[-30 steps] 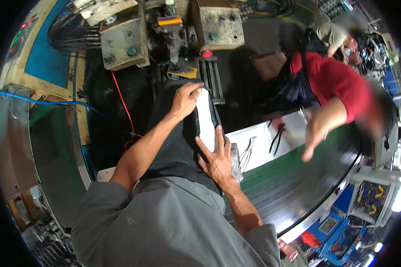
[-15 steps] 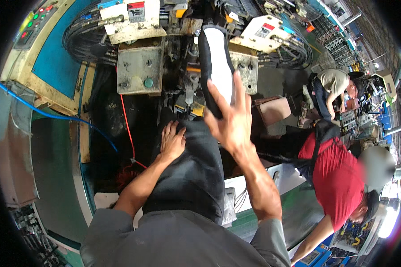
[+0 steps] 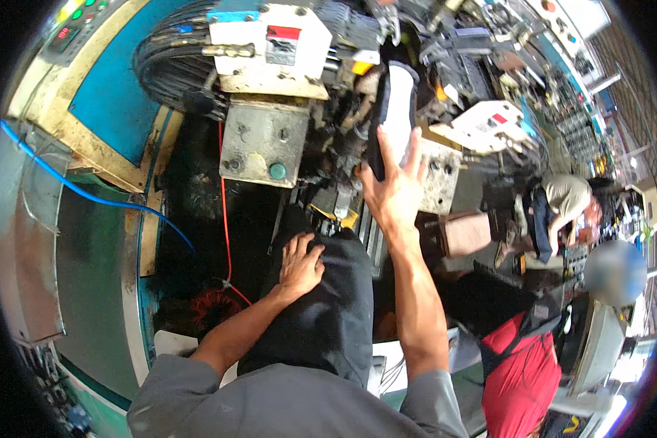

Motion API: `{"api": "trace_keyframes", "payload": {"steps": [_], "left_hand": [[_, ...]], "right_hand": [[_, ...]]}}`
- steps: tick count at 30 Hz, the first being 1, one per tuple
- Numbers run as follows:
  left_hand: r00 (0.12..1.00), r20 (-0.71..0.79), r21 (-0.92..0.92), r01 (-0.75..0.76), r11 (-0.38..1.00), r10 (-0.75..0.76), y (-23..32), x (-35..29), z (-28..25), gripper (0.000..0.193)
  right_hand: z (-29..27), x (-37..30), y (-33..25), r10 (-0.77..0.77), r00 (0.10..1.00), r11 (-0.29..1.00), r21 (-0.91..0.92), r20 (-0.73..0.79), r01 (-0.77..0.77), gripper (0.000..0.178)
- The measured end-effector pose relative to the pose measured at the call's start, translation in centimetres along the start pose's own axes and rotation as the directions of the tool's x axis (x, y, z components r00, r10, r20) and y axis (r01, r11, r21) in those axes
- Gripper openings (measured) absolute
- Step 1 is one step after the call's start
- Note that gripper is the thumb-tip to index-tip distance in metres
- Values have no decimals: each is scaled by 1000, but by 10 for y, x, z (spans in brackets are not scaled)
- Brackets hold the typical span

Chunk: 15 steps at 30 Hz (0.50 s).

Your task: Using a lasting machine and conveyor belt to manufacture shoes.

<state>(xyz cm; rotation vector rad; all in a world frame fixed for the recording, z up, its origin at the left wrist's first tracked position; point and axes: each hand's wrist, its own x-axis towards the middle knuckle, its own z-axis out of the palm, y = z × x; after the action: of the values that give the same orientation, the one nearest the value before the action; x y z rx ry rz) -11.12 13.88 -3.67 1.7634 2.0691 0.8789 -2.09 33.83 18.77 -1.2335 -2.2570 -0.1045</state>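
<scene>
A black shoe upper, its long white sole face turned up, sits in the middle of a machine with its near end toward me. My right hand lies over that near end. Its fingers are stretched out and spread, with fingertips on the white face and right edge and the thumb by the left side. Farther down, my left hand rests on my black-trousered leg. It holds nothing, and its fingers lie apart, slightly bent.
Left of the shoe stands a metal control box with a green button, below a cream plate. A red air hose and a blue hose run at left. At right are a person in red and another bending person.
The whole scene has shifted right and down in the view. The person in red at right has moved lower in the picture. My hands keep nearly the same places on shoe and leg.
</scene>
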Motion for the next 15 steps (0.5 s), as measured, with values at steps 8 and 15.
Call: {"api": "trace_keyframes", "payload": {"steps": [8,15], "left_hand": [[993,117,-74,2,997,7,30,-46,-27,44],[1000,8,-74,-27,997,27,27,-74,-16,43]], "right_hand": [[-64,-23,-43,207,967,973,-134,150,-188,97],[-37,-43,-35,143,989,966,-221,22,-135,91]]}}
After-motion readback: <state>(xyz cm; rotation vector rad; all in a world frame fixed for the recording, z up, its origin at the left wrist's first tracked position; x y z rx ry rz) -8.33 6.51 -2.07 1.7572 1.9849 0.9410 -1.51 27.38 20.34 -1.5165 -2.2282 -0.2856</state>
